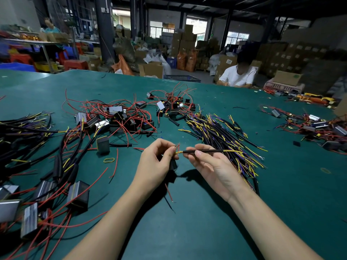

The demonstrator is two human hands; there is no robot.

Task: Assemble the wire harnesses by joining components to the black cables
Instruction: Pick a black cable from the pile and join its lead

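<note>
Black cable (208,151) held in the air over the green surface (206,222), centre of view: thin dark sheath, yellow wires showing at both ends, the far right end finishing in a small ring terminal. Long axis runs roughly level, left to right, the stripped left end pointing at the left hand (156,162). Right hand (210,164) pinches the sheath between thumb and fingertips near its left end. Left hand has its fingers curled, pinching thin wire ends at the cable's tip; a small black component (173,164) sits below its fingers, a red wire (169,192) trailing down from it toward the surface. Just beyond the right hand lies a loose heap of black cables (221,132) with yellow and purple leads, fanned toward the right. Back left, a pile of black components with red leads (120,117); at the left edge, a row of finished harnesses (47,184) with boxy metal-faced units. A yellow rubber band (109,160) lies left of the hands. Bare green surface between and under the forearms, and to the lower right; far edge of the surface well beyond the piles.
</note>
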